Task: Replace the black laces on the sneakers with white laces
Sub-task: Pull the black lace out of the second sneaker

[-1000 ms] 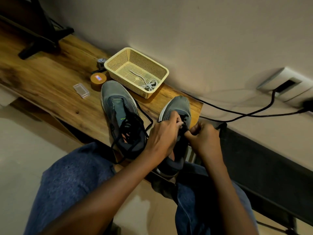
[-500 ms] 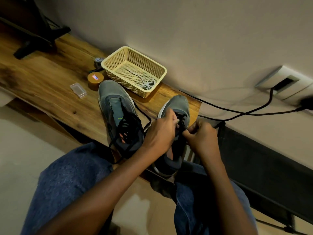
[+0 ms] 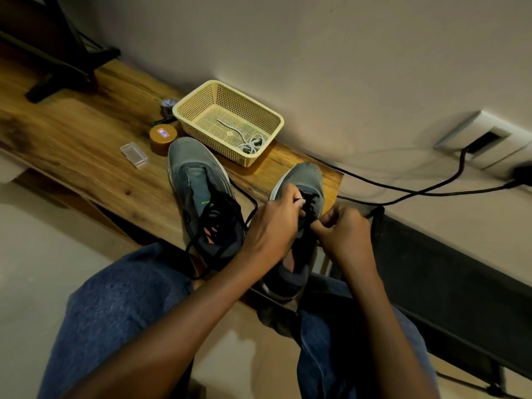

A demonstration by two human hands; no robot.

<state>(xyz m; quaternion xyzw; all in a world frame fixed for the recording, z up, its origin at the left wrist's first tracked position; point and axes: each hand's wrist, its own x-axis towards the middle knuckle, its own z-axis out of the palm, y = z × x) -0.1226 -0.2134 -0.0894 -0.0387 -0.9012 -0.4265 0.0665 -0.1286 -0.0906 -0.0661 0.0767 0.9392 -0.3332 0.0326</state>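
Two grey sneakers stand on the wooden table (image 3: 72, 145), toes toward the wall. The left sneaker (image 3: 201, 197) has loosened black laces (image 3: 218, 223) spilling over its sides. On the right sneaker (image 3: 305, 180), my left hand (image 3: 273, 226) grips the shoe's left side, fingers curled at the eyelets. My right hand (image 3: 342, 234) pinches the black lace (image 3: 309, 205) near the upper eyelets. The white laces (image 3: 250, 144) lie coiled in the cream basket (image 3: 201, 96) behind the shoes.
A round brown tin (image 3: 163, 136) and a small clear plastic box (image 3: 134, 154) sit left of the basket. Black cables (image 3: 403, 192) run along the wall to a socket (image 3: 486, 139). A black stand (image 3: 66, 67) occupies the far left. My knees in jeans (image 3: 115, 312) are below the table edge.
My hands have shifted slightly up the right sneaker's lacing while working the black lace. The shoes and basket stayed in place.
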